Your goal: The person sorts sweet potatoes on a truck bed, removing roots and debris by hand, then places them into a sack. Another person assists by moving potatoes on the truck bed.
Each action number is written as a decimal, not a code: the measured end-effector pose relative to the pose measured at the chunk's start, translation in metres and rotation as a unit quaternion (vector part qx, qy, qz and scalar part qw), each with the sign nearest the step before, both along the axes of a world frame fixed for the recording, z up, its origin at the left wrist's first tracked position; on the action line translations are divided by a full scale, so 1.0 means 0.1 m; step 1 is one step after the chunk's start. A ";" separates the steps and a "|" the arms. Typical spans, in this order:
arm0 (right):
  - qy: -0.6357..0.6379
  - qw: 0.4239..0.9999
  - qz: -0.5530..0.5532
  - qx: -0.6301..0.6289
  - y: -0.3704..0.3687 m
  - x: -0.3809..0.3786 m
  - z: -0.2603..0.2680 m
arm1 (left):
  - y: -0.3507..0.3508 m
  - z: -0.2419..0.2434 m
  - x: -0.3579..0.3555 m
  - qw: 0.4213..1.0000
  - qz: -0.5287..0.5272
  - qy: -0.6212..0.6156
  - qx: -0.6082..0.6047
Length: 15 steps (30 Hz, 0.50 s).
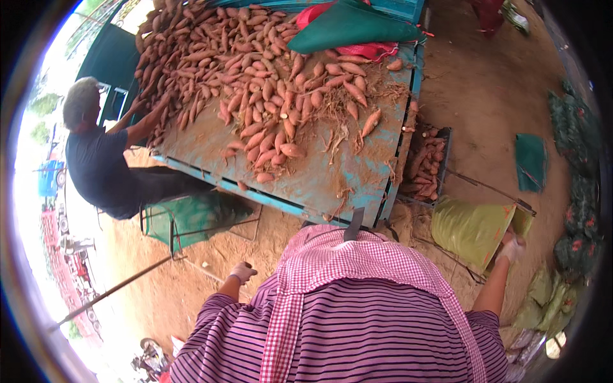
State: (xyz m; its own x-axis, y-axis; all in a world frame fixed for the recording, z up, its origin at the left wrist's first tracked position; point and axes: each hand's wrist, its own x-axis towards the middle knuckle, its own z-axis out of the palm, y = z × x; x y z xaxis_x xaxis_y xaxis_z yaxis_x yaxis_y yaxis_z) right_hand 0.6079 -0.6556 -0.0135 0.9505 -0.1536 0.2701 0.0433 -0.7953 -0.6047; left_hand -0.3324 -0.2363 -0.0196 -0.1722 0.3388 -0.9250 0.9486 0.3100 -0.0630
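Observation:
My left hand [244, 271], in a pale glove, hangs over the dirt ground at my left side, fingers loosely bent around nothing visible. At the mouth of a yellow-green sack [471, 230] is my right hand [512, 249], gloved too. Its fingers are partly hidden by the sack's edge, so I cannot tell whether they grip it or something reddish there. A metal frame [488, 189] stands around the sack. Before me, a blue metal platform [306, 186] bears a large heap of sweet potatoes [258, 91], with loose roots and soil near the right edge.
A person [100, 148] at the left reaches into the heap. Near them a green mesh sack [196, 220] hangs on a metal frame. A crate [426, 163] of sweet potatoes stands right of the platform. Green cloth [354, 28] covers part of it; filled sacks [577, 191] line the far right.

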 end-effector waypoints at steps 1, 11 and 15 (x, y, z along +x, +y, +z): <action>0.026 0.969 0.074 0.234 -0.75 0.45 -0.17 | 0.08 -0.08 -0.01 1.000 -0.017 -0.004 -0.008; 0.175 0.944 -0.107 -0.258 0.14 -0.84 -0.79 | 0.13 0.84 0.35 0.987 0.097 -0.025 0.129; -0.053 0.936 0.006 -0.347 1.00 -1.27 -0.76 | 0.61 0.34 0.78 0.955 -0.073 -0.111 0.265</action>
State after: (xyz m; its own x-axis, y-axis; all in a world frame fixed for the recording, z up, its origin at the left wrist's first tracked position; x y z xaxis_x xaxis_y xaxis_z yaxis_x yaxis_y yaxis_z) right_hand 0.4811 -0.5554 -0.0898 0.9132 0.1038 0.3941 0.0847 -0.9943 0.0654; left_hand -0.2544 -0.1752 0.0147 0.0933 0.7752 -0.6248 0.9556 0.1065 0.2748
